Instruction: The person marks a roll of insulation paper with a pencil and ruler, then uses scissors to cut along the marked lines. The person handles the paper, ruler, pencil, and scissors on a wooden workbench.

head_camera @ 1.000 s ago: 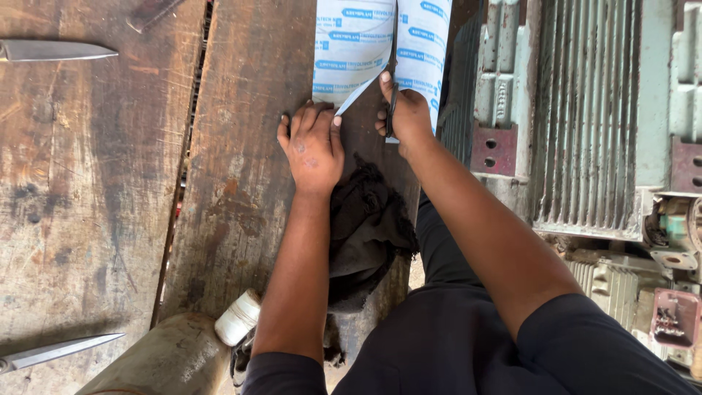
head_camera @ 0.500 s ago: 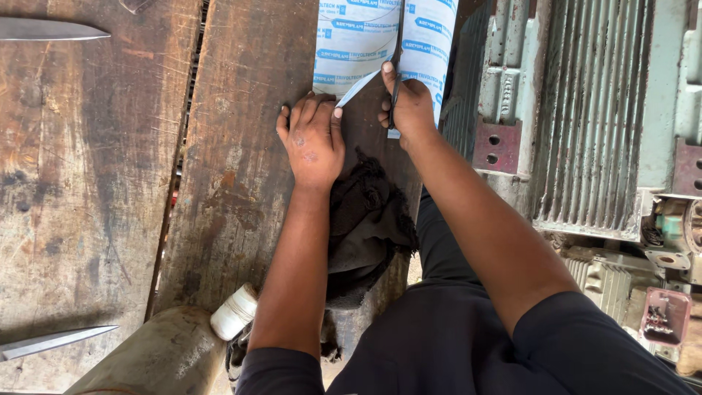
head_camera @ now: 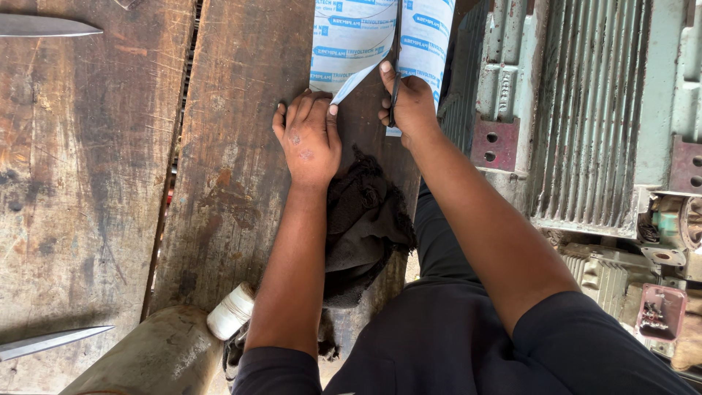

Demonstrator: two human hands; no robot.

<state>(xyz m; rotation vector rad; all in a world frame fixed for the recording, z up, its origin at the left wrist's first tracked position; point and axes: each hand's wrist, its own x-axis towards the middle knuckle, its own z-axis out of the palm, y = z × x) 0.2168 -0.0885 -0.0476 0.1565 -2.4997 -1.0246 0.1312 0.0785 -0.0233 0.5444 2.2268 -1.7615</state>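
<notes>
Pressing printed white sheet (head_camera: 351,36) flat, left hand (head_camera: 307,135) fingers together; right hand (head_camera: 409,102) gripping dark blade (head_camera: 395,91).

Tabletop (head_camera: 234,183): rough wooden planks, worn and stained, matt, dark gaps between boards.
Sheet (head_camera: 351,44): white paper-like film with blue print, smooth, faint sheen, under the left hand (head_camera: 308,139).
Tool in right hand (head_camera: 411,102): thin, dark, looks like metal; kind unclear.
Rag (head_camera: 365,219): black cloth, frayed, matt.
Blades (head_camera: 47,27): 2 bare metal blades, smooth, dull shine.
Motor housing (head_camera: 592,110): ribbed cast metal, pale green paint, chipped and grimy.
Spool (head_camera: 231,311): white thread, matt.
</notes>
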